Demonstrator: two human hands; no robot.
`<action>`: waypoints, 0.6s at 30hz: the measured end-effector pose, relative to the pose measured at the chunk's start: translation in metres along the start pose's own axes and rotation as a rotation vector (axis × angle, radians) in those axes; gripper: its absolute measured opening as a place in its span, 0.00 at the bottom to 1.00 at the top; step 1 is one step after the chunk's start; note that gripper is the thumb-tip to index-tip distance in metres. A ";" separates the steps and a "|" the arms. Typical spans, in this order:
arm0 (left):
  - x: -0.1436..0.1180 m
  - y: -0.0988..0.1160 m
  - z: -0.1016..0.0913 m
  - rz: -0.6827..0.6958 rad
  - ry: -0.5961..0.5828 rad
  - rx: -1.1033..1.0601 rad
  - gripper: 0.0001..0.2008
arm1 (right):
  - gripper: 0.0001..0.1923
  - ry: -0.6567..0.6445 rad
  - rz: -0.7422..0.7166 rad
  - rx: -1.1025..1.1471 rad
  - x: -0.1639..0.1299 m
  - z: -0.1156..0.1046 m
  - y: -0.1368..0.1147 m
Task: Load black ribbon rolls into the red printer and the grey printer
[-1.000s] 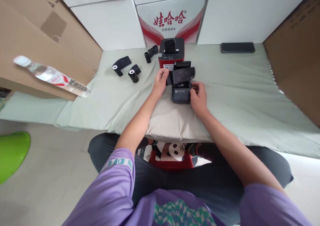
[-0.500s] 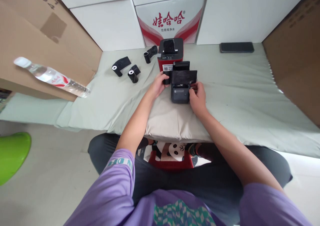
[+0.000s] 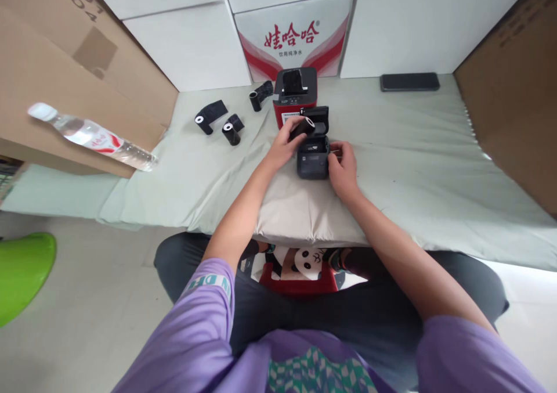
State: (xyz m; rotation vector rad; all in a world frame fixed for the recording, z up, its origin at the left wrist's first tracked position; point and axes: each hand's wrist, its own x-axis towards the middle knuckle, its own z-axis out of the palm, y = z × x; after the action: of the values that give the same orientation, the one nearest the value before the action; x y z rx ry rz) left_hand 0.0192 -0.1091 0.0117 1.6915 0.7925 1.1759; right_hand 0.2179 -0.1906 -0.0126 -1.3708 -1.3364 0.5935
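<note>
A small dark portable printer stands on the cloth-covered surface with its lid flipped up and its paper bay exposed. My left hand is closed around a black paper roll, tilted above the bay, with the roll's white core facing up and right. My right hand grips the printer's right side, thumb and fingers bent at its edge. Directly behind stands a larger red and black printer with a black strip on top.
Several black rolls with loose tails, among them a short roll, lie to the left. A water bottle leans near a cardboard box. A dark phone-like slab lies at the back right. White boxes line the back.
The black roll in my left hand has turned; its wide strip, which stretched across the printer, no longer covers the bay. My right hand has stayed at the printer's side.
</note>
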 end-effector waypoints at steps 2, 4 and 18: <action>0.002 -0.003 -0.003 0.156 -0.023 0.176 0.32 | 0.12 -0.005 -0.002 -0.001 0.000 0.000 -0.001; 0.003 -0.002 -0.006 0.226 -0.041 0.318 0.32 | 0.12 -0.010 0.004 -0.004 0.000 0.000 -0.002; -0.003 0.013 0.015 0.028 0.043 0.585 0.14 | 0.12 -0.021 0.017 -0.007 0.000 -0.001 -0.004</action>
State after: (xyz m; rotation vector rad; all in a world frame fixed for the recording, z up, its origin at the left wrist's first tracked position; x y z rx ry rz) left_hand 0.0327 -0.1216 0.0201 2.1547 1.2278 1.0609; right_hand 0.2176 -0.1916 -0.0080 -1.3864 -1.3461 0.6159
